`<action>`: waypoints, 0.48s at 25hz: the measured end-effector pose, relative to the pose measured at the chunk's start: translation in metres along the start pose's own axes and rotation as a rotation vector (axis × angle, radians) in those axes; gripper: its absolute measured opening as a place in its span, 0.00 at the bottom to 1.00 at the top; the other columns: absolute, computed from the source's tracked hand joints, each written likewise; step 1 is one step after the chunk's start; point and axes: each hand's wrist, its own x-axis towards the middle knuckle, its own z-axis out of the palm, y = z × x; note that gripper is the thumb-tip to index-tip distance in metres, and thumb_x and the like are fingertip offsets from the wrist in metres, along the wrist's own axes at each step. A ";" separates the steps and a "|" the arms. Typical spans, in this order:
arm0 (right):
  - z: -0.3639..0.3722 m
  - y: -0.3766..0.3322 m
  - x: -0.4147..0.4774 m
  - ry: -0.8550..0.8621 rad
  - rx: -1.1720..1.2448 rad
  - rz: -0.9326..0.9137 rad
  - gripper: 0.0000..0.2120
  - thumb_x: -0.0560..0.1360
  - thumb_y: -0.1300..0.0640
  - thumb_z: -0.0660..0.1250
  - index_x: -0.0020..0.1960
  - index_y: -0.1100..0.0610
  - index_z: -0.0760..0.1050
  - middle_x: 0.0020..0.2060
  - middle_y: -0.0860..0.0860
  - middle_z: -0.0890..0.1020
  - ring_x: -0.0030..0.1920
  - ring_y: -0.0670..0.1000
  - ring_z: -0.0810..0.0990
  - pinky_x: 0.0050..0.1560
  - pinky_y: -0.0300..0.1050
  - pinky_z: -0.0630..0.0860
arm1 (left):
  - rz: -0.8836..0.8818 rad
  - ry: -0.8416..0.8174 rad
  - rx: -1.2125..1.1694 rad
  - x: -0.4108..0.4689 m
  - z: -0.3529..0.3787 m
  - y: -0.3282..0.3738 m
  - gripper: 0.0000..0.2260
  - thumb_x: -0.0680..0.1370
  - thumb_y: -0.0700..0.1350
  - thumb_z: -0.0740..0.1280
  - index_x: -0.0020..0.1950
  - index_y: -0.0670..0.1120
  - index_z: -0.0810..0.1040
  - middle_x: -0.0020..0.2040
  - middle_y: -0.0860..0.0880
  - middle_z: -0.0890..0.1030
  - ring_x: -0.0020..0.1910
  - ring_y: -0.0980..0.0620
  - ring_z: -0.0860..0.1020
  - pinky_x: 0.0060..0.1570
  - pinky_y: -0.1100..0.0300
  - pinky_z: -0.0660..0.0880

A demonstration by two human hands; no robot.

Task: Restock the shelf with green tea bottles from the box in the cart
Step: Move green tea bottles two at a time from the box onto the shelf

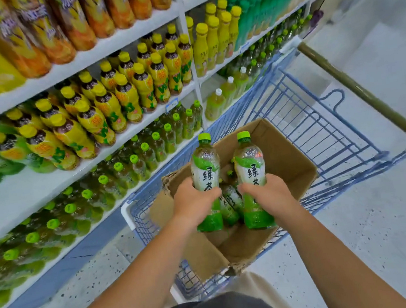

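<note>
Shelves (121,41) full of drinks stand on the left of a shop aisle, and a blue cart (141,224) is parked close beside them on the speckled floor. An open cardboard box (286,159) sits inside the cart.

Both hands are over the box. The left hand (195,203) is wrapped round the middle of one green tea bottle (205,168). The right hand (267,194) is wrapped round a second green tea bottle (250,163). Both bottles are upright, caps up, just beside each other and lifted above the box. More bottles (230,201) lie in the box under the hands. I cannot tell how many, because the hands hide most of them.

The step now is to carry these two over to the green tea row (156,144) on the low shelf to the left. To do it well, I think the person should keep a firm hold round the middles and lift the bottles over the cart's edge. It is best to put one bottle down first, then the other. Each should stand up straight, with its label facing out. That row looks blurry, so it is best to find a free spot before setting one down. A bump could knock over the bottles already there.
</note>
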 end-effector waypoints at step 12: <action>0.033 -0.055 -0.089 -0.251 -0.138 -0.377 0.12 0.68 0.48 0.77 0.47 0.52 0.82 0.43 0.50 0.86 0.43 0.52 0.84 0.49 0.53 0.81 | 0.156 0.382 -0.136 -0.138 -0.083 -0.017 0.11 0.70 0.47 0.77 0.49 0.50 0.79 0.43 0.51 0.83 0.39 0.54 0.81 0.33 0.60 0.75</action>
